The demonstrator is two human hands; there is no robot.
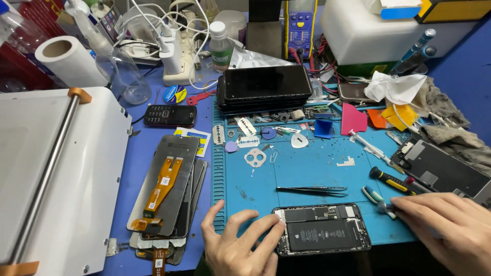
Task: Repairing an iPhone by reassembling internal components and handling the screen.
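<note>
An opened smartphone (322, 229), back off and black battery showing, lies on the blue repair mat (307, 174) near the front edge. My left hand (239, 245) rests beside its left end, fingers spread, one fingertip touching the phone's corner. My right hand (450, 230) lies at the mat's right edge, fingers closed over the end of a teal-handled screwdriver (376, 197). Black tweezers (313, 190) lie just above the phone.
A stack of phone screens with orange flex cables (166, 189) lies left of the mat. A white machine (56, 174) fills the left side. Stacked black phones (263, 87), a yellow-black screwdriver (394, 180), razor blades, picks and another opened phone (442, 166) crowd the back and right.
</note>
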